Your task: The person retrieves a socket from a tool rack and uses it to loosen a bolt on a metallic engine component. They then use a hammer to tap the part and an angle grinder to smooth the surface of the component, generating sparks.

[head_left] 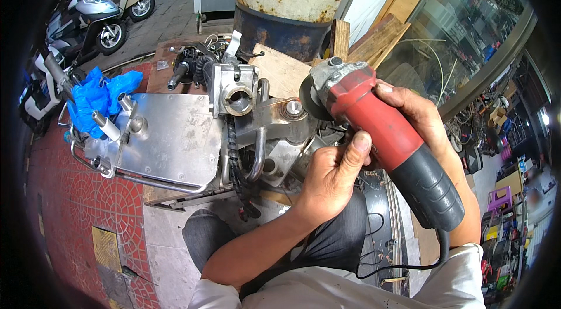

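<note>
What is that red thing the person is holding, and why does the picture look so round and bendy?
The picture comes from a small camera worn on the person's head, looking down at their own hands. Its wide lens bends straight edges, so everything looks round.

The red thing is a grinder, a power tool with a spinning disc at its front end. The right hand grips its red body, and the left hand holds it from below, thumb up. A black cord hangs from its dark handle.

In front of the disc lies a shiny metal frame with pipes and a bolt. Behind it stands a rusty barrel, with wooden boards beside it and parked scooters at the upper left.
</note>
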The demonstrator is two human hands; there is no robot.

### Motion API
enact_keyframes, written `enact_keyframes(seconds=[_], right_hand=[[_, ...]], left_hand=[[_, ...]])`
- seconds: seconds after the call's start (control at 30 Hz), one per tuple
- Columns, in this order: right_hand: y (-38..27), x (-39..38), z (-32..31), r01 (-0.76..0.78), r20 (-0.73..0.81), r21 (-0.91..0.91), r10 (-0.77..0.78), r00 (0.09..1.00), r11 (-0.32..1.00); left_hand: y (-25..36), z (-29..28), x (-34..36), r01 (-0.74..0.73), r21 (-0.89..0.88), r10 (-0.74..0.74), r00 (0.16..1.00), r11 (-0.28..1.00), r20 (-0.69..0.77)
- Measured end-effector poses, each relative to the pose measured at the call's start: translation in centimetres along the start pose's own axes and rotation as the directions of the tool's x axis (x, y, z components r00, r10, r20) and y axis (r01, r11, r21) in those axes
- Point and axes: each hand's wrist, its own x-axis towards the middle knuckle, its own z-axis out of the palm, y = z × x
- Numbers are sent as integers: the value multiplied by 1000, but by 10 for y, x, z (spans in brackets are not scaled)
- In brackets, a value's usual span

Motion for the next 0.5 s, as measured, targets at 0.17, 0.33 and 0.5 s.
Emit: enact_keyframes(seconds=[0.17,0.33,0.5], right_hand=[[0,0,-1,-23,157,78,11,988,997],[7,-7,10,21,93,198,-40,995,980],[16,-15,11,56,116,215,-82,990,975]], left_hand=[[9,-4,-5,11,30,-11,1000,999,-3],[20,-1,-10,-17,-17,17,1000,1000,0],[23,-13,-17,9,40,-12,996,999,86]])
